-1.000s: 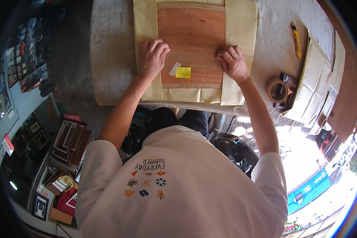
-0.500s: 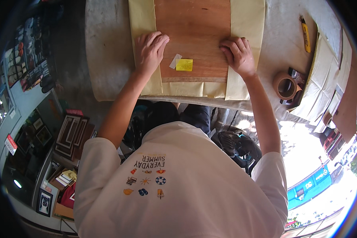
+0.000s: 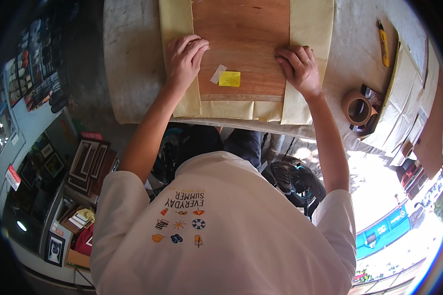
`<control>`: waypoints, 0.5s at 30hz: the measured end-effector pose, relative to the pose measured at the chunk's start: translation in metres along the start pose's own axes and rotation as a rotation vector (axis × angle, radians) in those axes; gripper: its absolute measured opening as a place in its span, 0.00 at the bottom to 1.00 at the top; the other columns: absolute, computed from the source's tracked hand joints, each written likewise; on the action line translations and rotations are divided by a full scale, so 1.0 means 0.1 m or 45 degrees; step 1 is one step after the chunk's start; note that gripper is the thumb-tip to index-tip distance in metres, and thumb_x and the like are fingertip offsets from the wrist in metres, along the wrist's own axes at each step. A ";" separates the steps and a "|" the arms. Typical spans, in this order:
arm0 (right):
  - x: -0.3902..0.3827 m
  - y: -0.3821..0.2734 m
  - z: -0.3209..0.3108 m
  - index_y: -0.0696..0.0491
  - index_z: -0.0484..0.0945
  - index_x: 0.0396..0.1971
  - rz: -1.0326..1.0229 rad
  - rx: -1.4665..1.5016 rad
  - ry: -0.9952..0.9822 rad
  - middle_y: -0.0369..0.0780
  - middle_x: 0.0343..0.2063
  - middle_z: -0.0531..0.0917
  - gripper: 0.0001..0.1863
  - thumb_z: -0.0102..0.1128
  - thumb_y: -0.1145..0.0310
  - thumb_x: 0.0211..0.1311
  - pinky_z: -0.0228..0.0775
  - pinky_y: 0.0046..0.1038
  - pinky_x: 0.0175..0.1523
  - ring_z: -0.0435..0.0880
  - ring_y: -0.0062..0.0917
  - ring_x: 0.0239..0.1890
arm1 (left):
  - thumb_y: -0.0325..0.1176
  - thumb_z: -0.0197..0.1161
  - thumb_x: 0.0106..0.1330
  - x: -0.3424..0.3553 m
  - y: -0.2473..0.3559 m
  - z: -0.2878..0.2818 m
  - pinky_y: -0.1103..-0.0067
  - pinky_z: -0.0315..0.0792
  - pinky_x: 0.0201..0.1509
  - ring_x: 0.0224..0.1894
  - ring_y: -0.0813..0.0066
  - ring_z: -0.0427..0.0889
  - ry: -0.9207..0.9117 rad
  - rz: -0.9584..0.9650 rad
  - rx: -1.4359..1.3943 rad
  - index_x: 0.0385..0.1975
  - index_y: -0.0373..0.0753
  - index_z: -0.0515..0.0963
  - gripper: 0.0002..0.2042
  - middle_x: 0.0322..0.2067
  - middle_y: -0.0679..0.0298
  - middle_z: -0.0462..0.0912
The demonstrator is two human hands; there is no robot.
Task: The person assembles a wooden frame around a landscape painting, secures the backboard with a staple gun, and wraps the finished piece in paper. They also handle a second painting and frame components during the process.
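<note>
A flat reddish-brown wooden board [image 3: 241, 29] lies before me, bordered by yellowish paper [image 3: 308, 24] along both sides and the near edge. On the left strip rests my left hand [image 3: 186, 59], fingers bunched and fingertips reaching past the paper's inner edge onto the board. Across from it, my right hand [image 3: 300, 66] has its fingers curled over the right strip's inner edge. Whatever lies beneath the fingertips of either hand is hidden. A yellow sticky note [image 3: 230, 79] and a piece of clear tape [image 3: 217, 73] sit on the board between the hands.
Right of the board, a yellow utility knife [image 3: 384, 46] and a roll of brown tape [image 3: 356, 107] lie on the cloth-covered table [image 3: 133, 64]. Folded pale sheets [image 3: 403, 98] are at the far right. Picture frames [image 3: 87, 164] lean on the floor at left.
The right paper strip and my right hand have shifted slightly to the right in the picture. My left hand sits marginally higher; both keep their closed shape.
</note>
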State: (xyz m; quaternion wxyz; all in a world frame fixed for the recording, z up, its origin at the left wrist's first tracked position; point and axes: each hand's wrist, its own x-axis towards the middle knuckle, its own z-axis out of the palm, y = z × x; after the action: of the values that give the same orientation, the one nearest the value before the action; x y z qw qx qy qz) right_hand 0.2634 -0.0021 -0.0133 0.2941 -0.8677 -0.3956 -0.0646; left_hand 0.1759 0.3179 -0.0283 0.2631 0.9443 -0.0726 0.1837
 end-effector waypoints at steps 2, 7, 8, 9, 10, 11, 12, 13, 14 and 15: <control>0.00 0.01 -0.02 0.47 0.81 0.39 -0.004 0.003 0.009 0.34 0.36 0.80 0.11 0.68 0.68 0.56 0.70 0.33 0.43 0.77 0.31 0.37 | 0.27 0.69 0.58 -0.02 -0.01 0.01 0.71 0.66 0.50 0.42 0.67 0.77 0.000 0.016 -0.007 0.37 0.46 0.82 0.09 0.38 0.70 0.81; -0.01 0.02 0.02 0.47 0.81 0.38 -0.001 0.005 0.033 0.33 0.35 0.81 0.10 0.69 0.69 0.55 0.70 0.32 0.43 0.78 0.31 0.37 | 0.25 0.70 0.54 -0.02 0.00 0.01 0.71 0.67 0.47 0.41 0.67 0.78 -0.009 0.038 0.051 0.37 0.46 0.82 0.11 0.38 0.70 0.81; 0.00 0.01 0.01 0.47 0.81 0.38 0.005 0.002 0.030 0.33 0.35 0.81 0.10 0.69 0.69 0.55 0.70 0.32 0.43 0.78 0.31 0.37 | 0.25 0.70 0.54 -0.02 0.01 0.00 0.71 0.67 0.47 0.40 0.67 0.78 -0.016 0.040 0.068 0.37 0.46 0.82 0.12 0.38 0.70 0.81; 0.00 0.00 0.00 0.47 0.82 0.38 0.011 -0.002 0.028 0.33 0.35 0.81 0.10 0.69 0.69 0.55 0.70 0.33 0.43 0.78 0.31 0.37 | 0.24 0.70 0.53 0.00 0.03 -0.01 0.71 0.67 0.47 0.40 0.67 0.78 -0.021 0.043 0.085 0.37 0.46 0.82 0.12 0.38 0.70 0.81; 0.00 0.00 0.00 0.47 0.82 0.38 0.013 -0.002 0.026 0.33 0.36 0.81 0.10 0.69 0.69 0.55 0.70 0.33 0.43 0.78 0.31 0.37 | 0.24 0.70 0.53 0.01 0.04 -0.02 0.71 0.67 0.46 0.40 0.67 0.78 -0.025 0.046 0.102 0.37 0.46 0.82 0.12 0.37 0.70 0.81; 0.00 0.00 0.00 0.47 0.82 0.38 0.015 -0.002 0.024 0.33 0.36 0.81 0.10 0.69 0.69 0.55 0.70 0.33 0.43 0.78 0.31 0.37 | 0.24 0.69 0.53 0.01 0.05 -0.01 0.71 0.67 0.46 0.40 0.68 0.78 -0.019 0.047 0.101 0.37 0.46 0.82 0.12 0.37 0.70 0.81; 0.00 0.00 -0.01 0.47 0.82 0.38 0.015 -0.001 0.023 0.33 0.36 0.81 0.10 0.69 0.69 0.55 0.70 0.33 0.43 0.78 0.31 0.37 | 0.24 0.69 0.53 0.02 0.06 -0.01 0.71 0.67 0.46 0.40 0.68 0.78 -0.012 0.049 0.102 0.36 0.46 0.82 0.12 0.37 0.70 0.81; 0.01 0.00 -0.01 0.47 0.82 0.38 0.012 -0.007 0.021 0.33 0.36 0.81 0.10 0.69 0.69 0.55 0.70 0.33 0.43 0.78 0.31 0.36 | 0.24 0.69 0.53 0.03 0.06 -0.02 0.71 0.67 0.46 0.40 0.68 0.78 -0.004 0.050 0.103 0.36 0.46 0.82 0.11 0.37 0.70 0.81; 0.00 0.00 -0.01 0.47 0.82 0.38 0.010 -0.013 0.019 0.33 0.36 0.81 0.10 0.69 0.69 0.54 0.70 0.32 0.43 0.78 0.31 0.36 | 0.24 0.69 0.54 0.03 0.07 -0.02 0.71 0.67 0.46 0.40 0.67 0.78 -0.011 0.042 0.107 0.36 0.46 0.82 0.11 0.37 0.70 0.80; 0.00 0.00 -0.01 0.47 0.82 0.37 0.008 -0.020 0.018 0.33 0.36 0.81 0.10 0.69 0.69 0.54 0.70 0.32 0.42 0.78 0.31 0.36 | 0.24 0.68 0.54 0.03 0.07 -0.02 0.71 0.67 0.46 0.40 0.67 0.78 -0.018 0.036 0.112 0.36 0.46 0.81 0.11 0.38 0.70 0.80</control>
State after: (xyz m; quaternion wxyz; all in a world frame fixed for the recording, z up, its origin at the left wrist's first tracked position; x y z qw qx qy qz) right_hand 0.2635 -0.0025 -0.0122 0.2904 -0.8706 -0.3903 -0.0730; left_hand 0.1763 0.3126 -0.0224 0.2182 0.9551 -0.0796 0.1837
